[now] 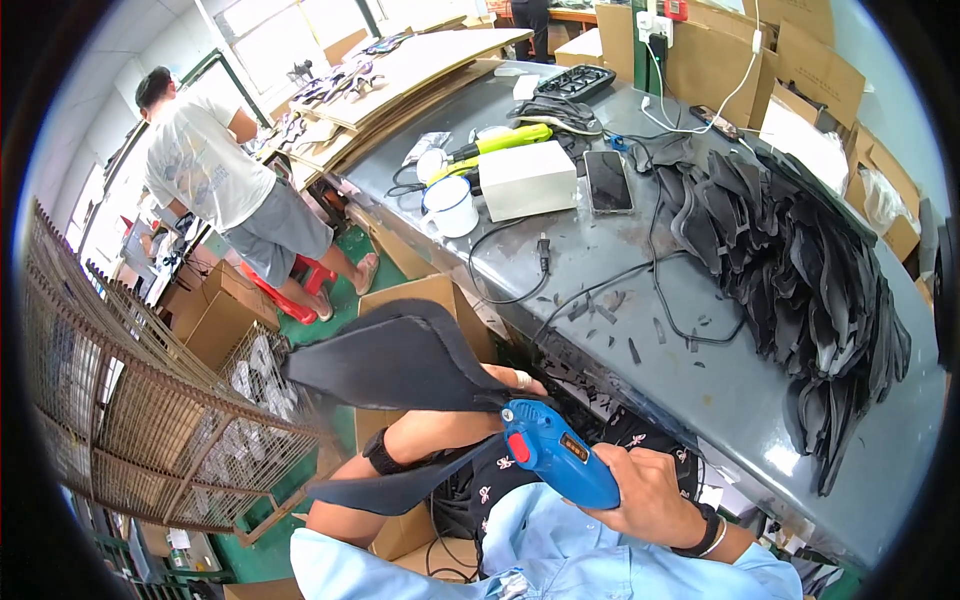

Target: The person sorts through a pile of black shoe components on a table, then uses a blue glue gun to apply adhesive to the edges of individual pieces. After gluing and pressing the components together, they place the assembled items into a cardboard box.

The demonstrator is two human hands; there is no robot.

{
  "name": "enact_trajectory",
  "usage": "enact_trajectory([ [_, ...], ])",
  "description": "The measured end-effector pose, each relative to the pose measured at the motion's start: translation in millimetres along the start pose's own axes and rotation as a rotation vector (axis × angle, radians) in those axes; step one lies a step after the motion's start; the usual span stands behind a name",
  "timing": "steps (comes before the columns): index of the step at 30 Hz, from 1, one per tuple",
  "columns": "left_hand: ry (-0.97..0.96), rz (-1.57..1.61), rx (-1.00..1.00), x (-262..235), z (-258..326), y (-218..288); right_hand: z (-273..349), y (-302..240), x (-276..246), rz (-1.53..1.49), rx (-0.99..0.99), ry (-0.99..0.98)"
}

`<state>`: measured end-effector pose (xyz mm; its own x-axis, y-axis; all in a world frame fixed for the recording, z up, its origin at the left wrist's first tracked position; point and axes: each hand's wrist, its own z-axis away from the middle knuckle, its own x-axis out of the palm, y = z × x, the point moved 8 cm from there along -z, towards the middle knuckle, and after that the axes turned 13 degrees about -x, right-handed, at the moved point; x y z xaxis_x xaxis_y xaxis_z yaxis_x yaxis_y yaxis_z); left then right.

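Note:
My right hand (655, 500) is wrapped round a blue handheld power cutter (572, 455) with a red button on its side. The cutter's head touches or nearly touches the edge of a black, curved, padded fabric piece (390, 355). Most of my left hand (522, 381) is behind this piece; visible fingers, one with a pale band, grip it near the cutter's head. A broad flap of the piece sticks out to the left, and a narrower black flap (400, 488) hangs below, over my left forearm. Whether both flaps are one piece, I cannot tell.
On the grey table (690, 390), black pieces (790, 260) lie heaped at right, with dark scraps and cables nearby. Further back are a white box (527, 180), a mug (450, 207) and a phone (608, 182). A wire cage (150, 400) stands left; another person (220, 170) stands beyond.

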<state>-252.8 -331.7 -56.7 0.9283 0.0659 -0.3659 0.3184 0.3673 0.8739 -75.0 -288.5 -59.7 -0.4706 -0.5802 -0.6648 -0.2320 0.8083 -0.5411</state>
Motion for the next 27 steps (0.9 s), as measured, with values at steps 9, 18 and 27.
enact_trajectory([
  [9, 0.728, 0.750, 0.340, -57.5, 48.2, 31.1, -0.5, 14.6, -1.1, 0.046, 0.058, 0.018],
  [18, 0.933, 0.928, 0.408, -27.3, 51.2, -1.8, -7.0, 11.2, 0.7, -0.011, 0.107, 0.007],
  [27, 0.936, 1.005, 0.513, -9.5, 52.5, -7.1, -17.7, 2.3, 0.3, -0.094, 0.126, 0.014],
])
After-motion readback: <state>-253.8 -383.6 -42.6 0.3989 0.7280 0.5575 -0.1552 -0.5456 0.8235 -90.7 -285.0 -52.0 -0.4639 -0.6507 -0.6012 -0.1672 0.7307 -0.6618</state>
